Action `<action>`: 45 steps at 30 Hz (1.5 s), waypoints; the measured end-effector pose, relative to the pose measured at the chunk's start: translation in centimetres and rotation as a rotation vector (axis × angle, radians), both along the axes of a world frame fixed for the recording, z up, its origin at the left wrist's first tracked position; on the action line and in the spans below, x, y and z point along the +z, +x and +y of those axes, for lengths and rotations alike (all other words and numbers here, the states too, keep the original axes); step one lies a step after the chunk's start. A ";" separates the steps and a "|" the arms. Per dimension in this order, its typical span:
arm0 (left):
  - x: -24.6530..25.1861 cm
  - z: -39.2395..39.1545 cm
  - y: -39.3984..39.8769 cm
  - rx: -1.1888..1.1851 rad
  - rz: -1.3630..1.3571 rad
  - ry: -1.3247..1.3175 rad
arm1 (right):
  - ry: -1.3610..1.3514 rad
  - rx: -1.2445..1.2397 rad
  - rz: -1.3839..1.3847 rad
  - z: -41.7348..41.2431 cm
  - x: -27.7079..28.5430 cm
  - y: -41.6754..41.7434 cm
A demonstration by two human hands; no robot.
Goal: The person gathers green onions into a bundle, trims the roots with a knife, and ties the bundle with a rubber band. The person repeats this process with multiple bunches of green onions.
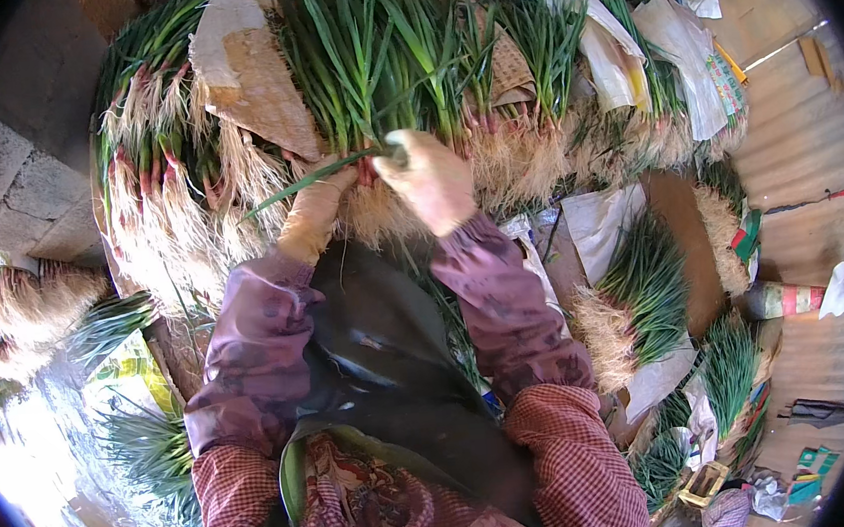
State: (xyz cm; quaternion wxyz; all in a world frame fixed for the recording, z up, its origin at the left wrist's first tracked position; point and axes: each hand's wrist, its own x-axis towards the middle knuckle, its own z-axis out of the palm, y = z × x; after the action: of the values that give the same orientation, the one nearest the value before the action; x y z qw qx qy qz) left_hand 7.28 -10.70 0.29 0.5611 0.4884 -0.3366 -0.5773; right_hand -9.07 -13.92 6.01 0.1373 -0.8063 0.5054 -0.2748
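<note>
Both hands wear pale gloves and meet at a bunch of green onions with reddish stem bases and hairy roots. My left hand is closed around the bunch near its base, on the left side. My right hand is at the bunch's right side, its thumb and fingers curled at the stems. A single long green leaf crosses over my left hand and runs to the fingers of my right hand. Whether the right hand grips that leaf or the stems cannot be told.
More rooted onions lie at the left, partly under a torn woven sheet. Others lie at the right beside white sacking. A separate bunch rests at the right on pale sacking. Concrete blocks stand at the left.
</note>
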 end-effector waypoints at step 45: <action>2.1 10.4 -2.6 -0.163 0.071 -0.021 | 0.096 0.229 -0.269 6.3 -1.9 0.5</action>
State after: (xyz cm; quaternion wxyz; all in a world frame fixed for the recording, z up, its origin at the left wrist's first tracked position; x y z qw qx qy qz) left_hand 4.70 -0.27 2.35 0.5291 0.4325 -0.3611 -0.6345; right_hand -8.60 -7.57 4.14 0.2726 -0.8070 0.3999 -0.3384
